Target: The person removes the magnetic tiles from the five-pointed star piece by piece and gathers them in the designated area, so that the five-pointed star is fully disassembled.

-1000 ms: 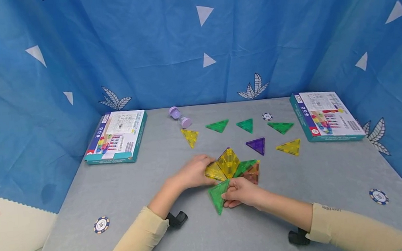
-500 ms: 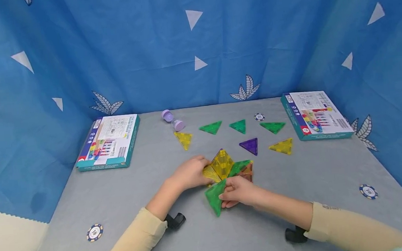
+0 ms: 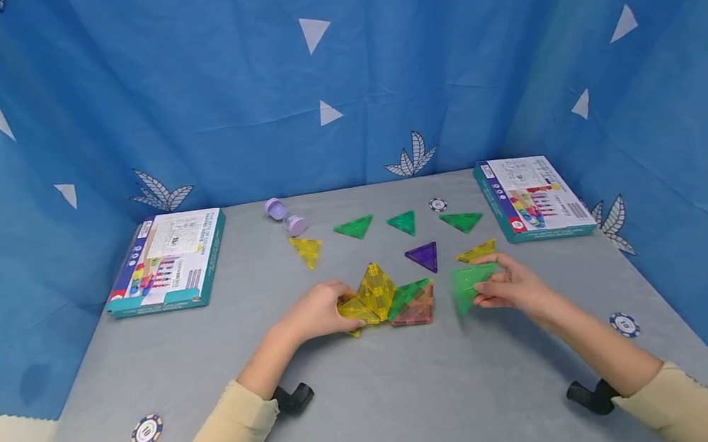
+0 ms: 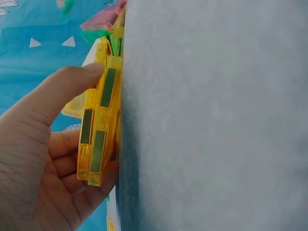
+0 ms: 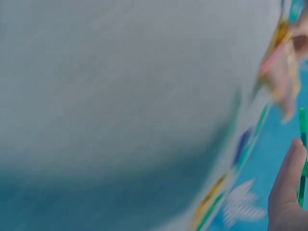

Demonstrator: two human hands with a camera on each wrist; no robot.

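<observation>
A person's left hand (image 3: 313, 314) grips yellow tiles (image 3: 356, 311) between thumb and fingers near the middle of a grey table (image 3: 384, 403); the right hand (image 3: 514, 285), well apart, pinches a green triangular tile (image 3: 468, 287) that appears raised off the surface; the right wrist view, badly blurred, shows little more than a thumb beside that tile's edge.

The yellow tiles rise to a peak, with a green-and-reddish section (image 3: 413, 304) adjoining on the right; the likeliest mishap is a seam giving way, should the left hand squeeze too hard or twist, since the pieces seem to hang together only at their edges; the outer section, with no hand on it, looks the most apt to sag or drop off; the raised tile could also snag the yellow triangle (image 3: 475, 251) just behind it if it dips, or snap onto another piece at the wrong edge, if the dark strips seen in the left wrist view are magnets.

Open room lies mainly toward the person, where bare table stretches between the forearms; beyond the hands, a purple triangle (image 3: 424, 257) and other loose tiles crowd the way; farther back, two boxes (image 3: 166, 260) flank the table and a blue curtain (image 3: 219, 84) closes off its far edge.
</observation>
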